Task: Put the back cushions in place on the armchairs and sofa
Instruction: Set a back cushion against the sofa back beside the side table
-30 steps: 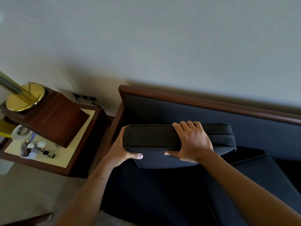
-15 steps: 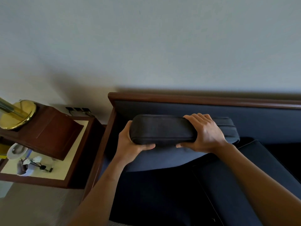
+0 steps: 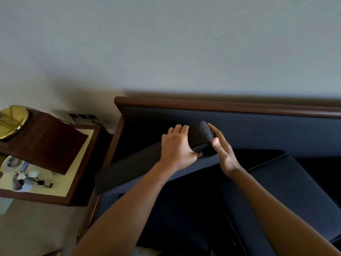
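A long dark back cushion [image 3: 132, 167] lies slanted across the left end of the dark blue sofa. Its near end pokes out over the left armrest, and its far end is raised against the sofa back [image 3: 258, 130]. My left hand [image 3: 177, 150] grips that raised end from the left, fingers over the top. On the right side of the same end, my right hand [image 3: 224, 154] holds it with the thumb in front and the fingers behind. A seat cushion [image 3: 286, 191] lies flat below on the right.
A wooden side table [image 3: 77, 163] stands close against the sofa's left arm. It carries a brown box [image 3: 49, 141], a brass lamp base [image 3: 13, 121] and small items [image 3: 27, 178]. Wall sockets [image 3: 83, 116] sit behind it, and the wall runs just behind the sofa.
The cushion has swung from level along the sofa back to a slant, its left end dropping towards the armrest. Both hands have moved together onto its raised right end.
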A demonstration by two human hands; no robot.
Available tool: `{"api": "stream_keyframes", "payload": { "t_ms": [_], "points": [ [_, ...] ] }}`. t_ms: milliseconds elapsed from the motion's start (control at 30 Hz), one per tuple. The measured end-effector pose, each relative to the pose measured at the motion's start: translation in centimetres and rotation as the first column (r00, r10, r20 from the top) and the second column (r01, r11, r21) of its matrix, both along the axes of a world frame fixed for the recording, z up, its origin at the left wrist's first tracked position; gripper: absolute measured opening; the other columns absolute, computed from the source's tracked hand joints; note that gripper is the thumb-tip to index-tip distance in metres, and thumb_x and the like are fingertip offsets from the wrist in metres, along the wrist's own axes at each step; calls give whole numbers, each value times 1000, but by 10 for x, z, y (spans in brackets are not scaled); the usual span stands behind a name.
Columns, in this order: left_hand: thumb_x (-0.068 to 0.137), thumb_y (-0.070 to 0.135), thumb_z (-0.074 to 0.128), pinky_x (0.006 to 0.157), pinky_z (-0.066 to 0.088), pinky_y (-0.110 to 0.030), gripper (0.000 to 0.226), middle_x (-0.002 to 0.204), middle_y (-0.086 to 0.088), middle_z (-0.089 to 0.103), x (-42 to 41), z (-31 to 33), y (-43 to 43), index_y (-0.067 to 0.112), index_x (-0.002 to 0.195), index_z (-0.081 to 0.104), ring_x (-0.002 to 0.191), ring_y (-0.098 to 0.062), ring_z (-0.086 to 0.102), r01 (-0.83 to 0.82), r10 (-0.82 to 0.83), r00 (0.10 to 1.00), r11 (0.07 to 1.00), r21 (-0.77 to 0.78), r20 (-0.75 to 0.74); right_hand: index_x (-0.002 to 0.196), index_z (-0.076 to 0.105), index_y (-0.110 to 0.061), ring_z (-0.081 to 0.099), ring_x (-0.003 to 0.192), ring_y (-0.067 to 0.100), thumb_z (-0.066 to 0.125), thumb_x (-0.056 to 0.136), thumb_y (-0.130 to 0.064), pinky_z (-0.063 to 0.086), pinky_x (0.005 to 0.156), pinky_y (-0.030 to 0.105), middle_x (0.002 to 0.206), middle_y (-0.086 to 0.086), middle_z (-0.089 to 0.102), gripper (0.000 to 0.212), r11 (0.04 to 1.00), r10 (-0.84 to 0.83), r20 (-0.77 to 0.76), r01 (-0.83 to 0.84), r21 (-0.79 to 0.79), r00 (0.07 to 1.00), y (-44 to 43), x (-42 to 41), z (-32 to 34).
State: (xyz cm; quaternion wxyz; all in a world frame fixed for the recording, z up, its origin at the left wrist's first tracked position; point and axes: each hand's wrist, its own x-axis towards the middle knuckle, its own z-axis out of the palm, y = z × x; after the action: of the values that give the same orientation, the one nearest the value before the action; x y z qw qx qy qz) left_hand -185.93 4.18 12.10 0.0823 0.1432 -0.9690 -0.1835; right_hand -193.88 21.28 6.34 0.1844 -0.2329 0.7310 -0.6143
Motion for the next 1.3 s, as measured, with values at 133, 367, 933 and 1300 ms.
{"api": "stream_keyframes", "payload": {
  "t_ms": [133,367,933,1300],
  "points": [
    [70,64,82,95,46,-51,100,127,-11,61,-19,-34,19,14,150,50,114,-37,58,86,-85,995,996,12,-61,158,44,-30,43,147,13,49,86,-86,34,123,42,159,-1,46,91,986,-169,97,167,24,981,8,-21,-14],
    [104,76,26,126,16,-64,82,168,-18,36,23,-109,1,25,168,24,155,-42,31,127,-98,981,977,-172,167,149,55,-29,60,127,23,73,92,-49,48,108,37,135,1,64,63,856,-502,192,452,251,843,47,-50,-62],
    [106,54,44,88,55,-61,60,152,-30,46,86,-143,-93,19,154,52,129,-49,53,-704,700,710,705,-88,-75,145,59,-31,59,123,9,67,98,-50,46,104,22,130,-10,64,52,701,-704,61,679,219,708,34,-56,-87],
    [87,52,81,75,44,-2,69,139,-4,58,50,-139,-136,20,142,56,108,-4,59,-627,937,347,263,734,-39,130,68,-39,61,114,8,68,84,-58,40,83,11,131,-12,69,49,552,-833,97,809,203,544,0,-57,-71]
  ]
}}
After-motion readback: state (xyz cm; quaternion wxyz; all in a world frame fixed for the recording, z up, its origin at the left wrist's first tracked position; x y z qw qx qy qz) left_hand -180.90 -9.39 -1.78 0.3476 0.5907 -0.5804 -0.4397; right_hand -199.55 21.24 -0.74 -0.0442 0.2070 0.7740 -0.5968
